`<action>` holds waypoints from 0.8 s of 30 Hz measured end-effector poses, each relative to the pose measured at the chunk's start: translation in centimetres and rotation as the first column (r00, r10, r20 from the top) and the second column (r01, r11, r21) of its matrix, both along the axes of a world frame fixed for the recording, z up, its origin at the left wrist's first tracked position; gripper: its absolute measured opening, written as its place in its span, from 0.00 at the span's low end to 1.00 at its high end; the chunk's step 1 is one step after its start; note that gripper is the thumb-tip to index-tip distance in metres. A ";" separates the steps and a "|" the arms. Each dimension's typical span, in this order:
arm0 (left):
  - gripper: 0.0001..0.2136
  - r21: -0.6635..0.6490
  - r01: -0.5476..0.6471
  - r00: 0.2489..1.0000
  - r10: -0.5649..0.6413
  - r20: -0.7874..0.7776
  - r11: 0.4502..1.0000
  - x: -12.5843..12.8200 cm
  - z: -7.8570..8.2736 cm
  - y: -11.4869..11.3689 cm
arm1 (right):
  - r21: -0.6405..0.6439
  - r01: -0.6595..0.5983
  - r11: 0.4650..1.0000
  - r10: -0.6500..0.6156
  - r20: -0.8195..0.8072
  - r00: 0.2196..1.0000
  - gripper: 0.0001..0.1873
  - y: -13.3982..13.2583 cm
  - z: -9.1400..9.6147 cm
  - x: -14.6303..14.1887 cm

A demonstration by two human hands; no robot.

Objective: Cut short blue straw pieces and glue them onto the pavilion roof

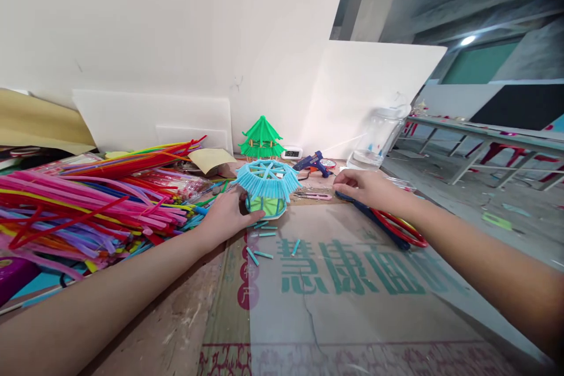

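My left hand is closed around the lower left side of a small light-blue model pavilion, its thumb along the base. The model has a flared ring of blue pipe-cleaner pieces on top, upright posts and a light green floor. My right hand is away from the model, over the far right of the work surface, with thumb and fingers drawn together. What they hold, if anything, is hidden. A dark blue, long thing and red loops lie under that wrist. Short blue pipe-cleaner pieces lie before the model.
Pipe cleaners in many colours are heaped on the left. Behind the model stand a green pipe-cleaner roof, a small digital clock, a blue glue gun and a clear plastic jug. Printed cardboard covers the front.
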State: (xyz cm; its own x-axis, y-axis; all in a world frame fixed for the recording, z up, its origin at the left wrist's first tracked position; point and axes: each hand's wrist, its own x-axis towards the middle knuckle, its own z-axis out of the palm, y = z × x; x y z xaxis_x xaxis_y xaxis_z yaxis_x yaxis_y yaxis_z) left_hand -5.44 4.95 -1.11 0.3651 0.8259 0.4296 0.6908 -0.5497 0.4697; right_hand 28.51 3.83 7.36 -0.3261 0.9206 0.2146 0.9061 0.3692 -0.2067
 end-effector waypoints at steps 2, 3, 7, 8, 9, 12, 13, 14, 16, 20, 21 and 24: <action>0.26 0.043 -0.009 0.999 0.010 -0.038 0.999 0.1 -0.1 -0.1 | 0.002 0.006 1.000 -0.006 -0.099 0.995 0.16 0.9 -0.3 0.2; 0.27 0.055 -0.011 0.999 0.014 -0.050 0.998 0.2 -0.2 -0.1 | 0.007 0.035 0.999 -0.034 -0.131 0.991 0.17 1.4 -0.4 0.1; 0.26 0.062 -0.056 0.995 0.061 -0.081 0.997 0.3 -0.5 0.2 | 0.009 0.215 0.977 -0.211 -0.155 0.965 0.19 4.2 -1.1 -0.5; 0.25 0.063 -0.064 0.994 0.070 -0.085 0.996 0.3 -0.5 0.2 | -0.004 0.243 0.970 -0.241 -0.147 0.959 0.21 5.2 -1.2 -0.6; 0.22 0.063 -0.067 0.994 0.073 -0.087 0.996 0.3 -0.5 0.1 | -0.013 0.272 0.962 -0.271 -0.134 0.953 0.24 6.1 -1.4 -0.6; 0.16 0.062 -0.060 0.993 0.066 -0.094 0.996 0.3 -0.2 0.0 | -0.045 0.321 0.946 -0.324 -0.082 0.942 0.30 8.7 -1.9 -0.5; 0.15 0.062 -0.057 0.994 0.063 -0.094 0.996 0.3 -0.1 -0.1 | -0.066 0.325 0.943 -0.330 -0.066 0.942 0.29 9.4 -2.1 -0.5; 0.15 0.062 -0.055 0.994 0.061 -0.093 0.997 0.3 0.0 -0.2 | -0.093 0.323 0.942 -0.329 -0.052 0.943 0.27 10.0 -2.2 -0.5; 0.15 0.063 -0.050 0.994 0.056 -0.089 0.997 0.3 0.1 -0.3 | -0.147 0.313 0.939 -0.320 -0.033 0.947 0.20 11.2 -2.5 -0.6; 0.17 0.062 -0.047 0.996 0.051 -0.067 0.997 0.3 0.0 -0.3 | -0.181 0.343 0.922 -0.355 -0.036 0.934 0.18 13.1 -3.1 -0.9; 0.17 0.060 -0.049 0.997 0.052 -0.057 0.997 0.3 0.0 -0.2 | -0.184 0.359 0.915 -0.372 -0.039 0.927 0.19 13.5 -3.3 -1.0; 0.17 0.052 -0.059 0.998 0.060 -0.013 0.997 0.3 -0.2 -0.1 | -0.189 0.405 0.895 -0.421 -0.054 0.905 0.19 14.3 -3.7 -1.5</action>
